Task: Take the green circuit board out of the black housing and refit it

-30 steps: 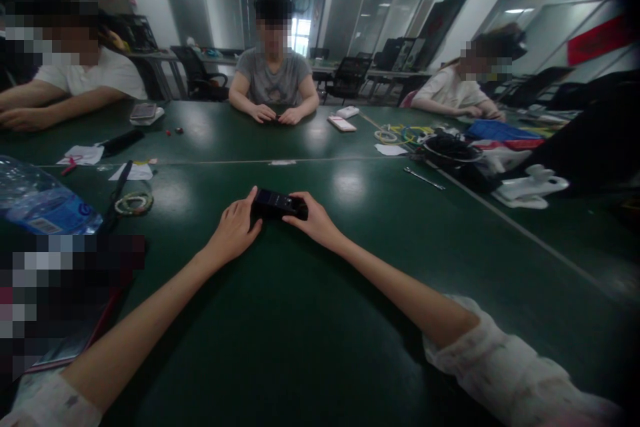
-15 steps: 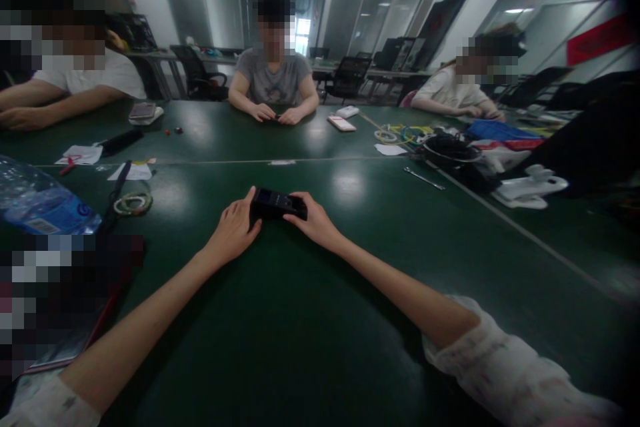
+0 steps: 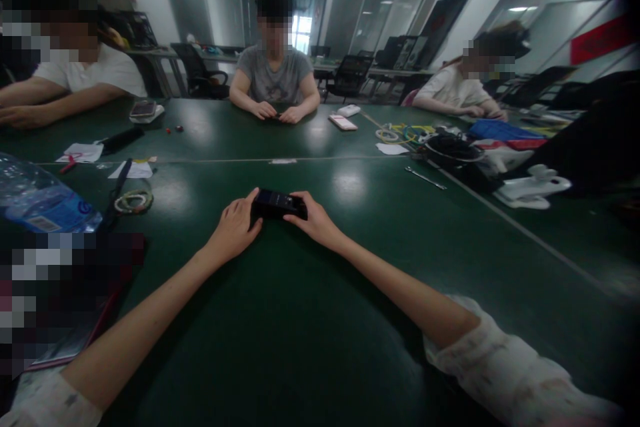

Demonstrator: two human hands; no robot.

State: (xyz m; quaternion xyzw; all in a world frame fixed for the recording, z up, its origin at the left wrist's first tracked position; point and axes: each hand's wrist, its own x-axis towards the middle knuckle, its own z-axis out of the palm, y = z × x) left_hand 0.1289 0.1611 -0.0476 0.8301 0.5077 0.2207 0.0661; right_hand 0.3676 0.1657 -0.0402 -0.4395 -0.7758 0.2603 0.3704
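Note:
A small black handheld device with a dark screen [image 3: 275, 203] is held just at the green tabletop [image 3: 280, 320], near the middle of the view. My left hand [image 3: 239, 221] grips its left end, thumb on the near side and fingers over the far edge. At its right end, my right hand [image 3: 314, 217] is closed on it between thumb and fingers. Faint light marks show on the device's upper face; its exact kind is too dark to make out.
On the left are a large plastic bottle [image 3: 45, 200], bracelets [image 3: 133, 201] and papers [image 3: 83, 153]. A wrench [image 3: 425, 177], a white clamp-like part [image 3: 535, 187] and a cable pile [image 3: 453, 147] lie right. Several people sit around, one opposite [image 3: 274, 77]; phones [image 3: 343, 122] rest beyond.
Both hands keep their hold on the black device, which seems tilted very slightly differently, its face showing less detail. The whole view has shifted a little.

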